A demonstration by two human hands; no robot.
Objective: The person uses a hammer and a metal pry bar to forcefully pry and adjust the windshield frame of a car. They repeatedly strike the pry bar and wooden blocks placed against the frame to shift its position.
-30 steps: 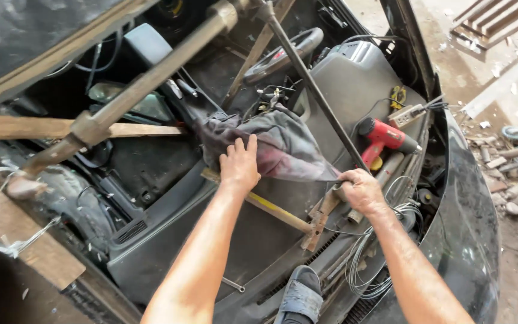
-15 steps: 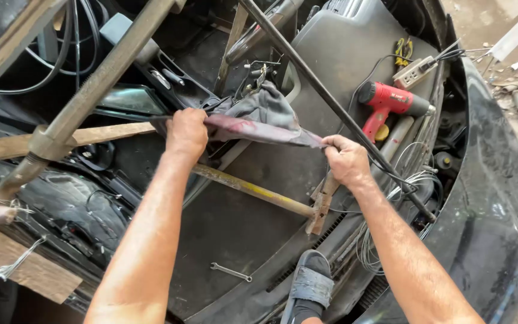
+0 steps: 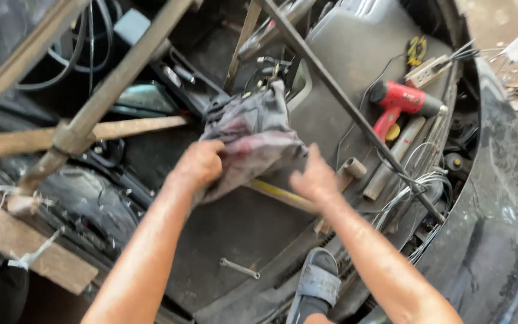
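Observation:
My left hand (image 3: 198,166) grips a crumpled, stained grey cloth (image 3: 253,129) and holds it up over the dark floor panel (image 3: 235,231) of a stripped car interior. My right hand (image 3: 314,178) hovers just right of the cloth's lower edge with its fingers apart, and whether it touches the cloth I cannot tell. A yellowish wooden handle (image 3: 283,196) lies on the panel under both hands. A short grey tube (image 3: 354,168) rests right of my right hand.
A red power drill (image 3: 400,102) lies at the back right beside loose wires (image 3: 418,180) and a socket strip (image 3: 430,70). A dark bar (image 3: 343,102) crosses diagonally. Rusty poles (image 3: 109,90) and wooden planks (image 3: 37,252) stand left. A small wrench (image 3: 239,268) and my sandalled foot (image 3: 313,288) are below.
The cloth was stretched flat between both hands; now my left hand has bunched and lifted it, and my right hand has let go of its end and opened.

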